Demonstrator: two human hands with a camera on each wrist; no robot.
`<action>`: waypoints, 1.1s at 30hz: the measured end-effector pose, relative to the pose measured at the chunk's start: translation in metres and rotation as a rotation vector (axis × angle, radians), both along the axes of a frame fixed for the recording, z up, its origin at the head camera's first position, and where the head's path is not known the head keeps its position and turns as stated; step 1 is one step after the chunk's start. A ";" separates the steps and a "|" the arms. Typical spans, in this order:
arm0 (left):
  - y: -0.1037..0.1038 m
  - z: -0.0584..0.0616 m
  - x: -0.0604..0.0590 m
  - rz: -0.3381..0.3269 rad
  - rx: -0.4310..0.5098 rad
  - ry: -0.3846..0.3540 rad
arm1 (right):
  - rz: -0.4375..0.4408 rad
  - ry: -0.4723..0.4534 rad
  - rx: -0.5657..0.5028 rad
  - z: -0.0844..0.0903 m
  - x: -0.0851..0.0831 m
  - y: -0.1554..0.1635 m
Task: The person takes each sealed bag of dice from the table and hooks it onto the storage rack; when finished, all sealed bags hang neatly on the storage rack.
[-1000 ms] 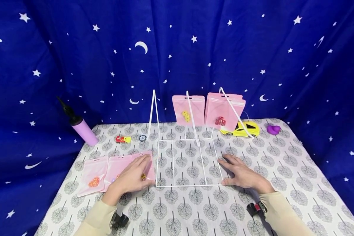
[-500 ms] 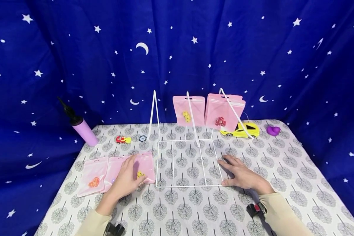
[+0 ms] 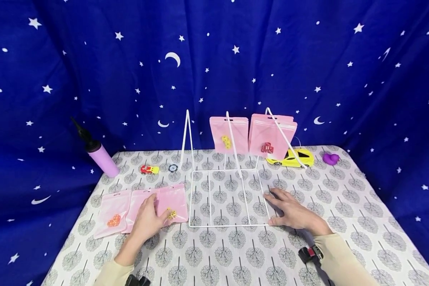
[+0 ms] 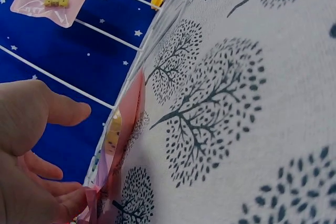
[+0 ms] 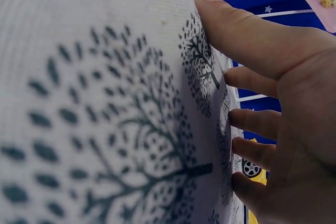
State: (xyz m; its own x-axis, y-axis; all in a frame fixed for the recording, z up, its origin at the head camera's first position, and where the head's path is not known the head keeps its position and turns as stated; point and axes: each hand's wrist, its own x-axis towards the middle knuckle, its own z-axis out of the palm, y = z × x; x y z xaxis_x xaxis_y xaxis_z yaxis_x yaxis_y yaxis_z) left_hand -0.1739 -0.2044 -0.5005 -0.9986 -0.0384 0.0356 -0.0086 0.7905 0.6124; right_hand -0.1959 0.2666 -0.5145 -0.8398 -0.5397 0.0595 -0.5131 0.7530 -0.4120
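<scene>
The pink bag (image 3: 175,196) with yellow dice (image 3: 172,213) lies flat on the tablecloth (image 3: 236,258), just left of the white wire rack (image 3: 221,226), its top edge facing away from the person. Handling it well would probably mean pinching that top edge, where there is no lump, since the dice sit low and should swing down as a small weight once it is raised. Its left edge meets or overlaps the middle bag (image 3: 137,202), so the two are best eased apart before any lift, or one may drag the other. The plastic looks thin, shiny and slightly creased, see-through enough to show the dice. The left hand (image 3: 146,220) reaches over both bags with the thumb held well away from the loosely bent fingers, so no pinch is made; the fingertips seem to meet pink plastic. The right hand (image 3: 293,210) has its fingers spread at the rack's right side, seemingly touching the wire; light pressure there should be enough to keep the frame from sliding. Left of the middle bag lies the bag with orange dice (image 3: 111,202). On the rack hang a bag with yellow dice (image 3: 218,133) and, beside it, bags with red dice showing in front (image 3: 257,135).
</scene>
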 end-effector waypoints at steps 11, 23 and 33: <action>-0.001 0.001 -0.005 0.003 -0.090 -0.108 | -0.006 -0.026 0.011 -0.002 0.000 -0.001; 0.009 0.005 -0.015 0.014 -0.198 -0.162 | 0.007 0.006 -0.006 0.000 -0.001 0.000; 0.014 -0.005 -0.014 0.010 -0.186 -0.163 | -0.006 -0.028 0.007 -0.001 -0.001 0.001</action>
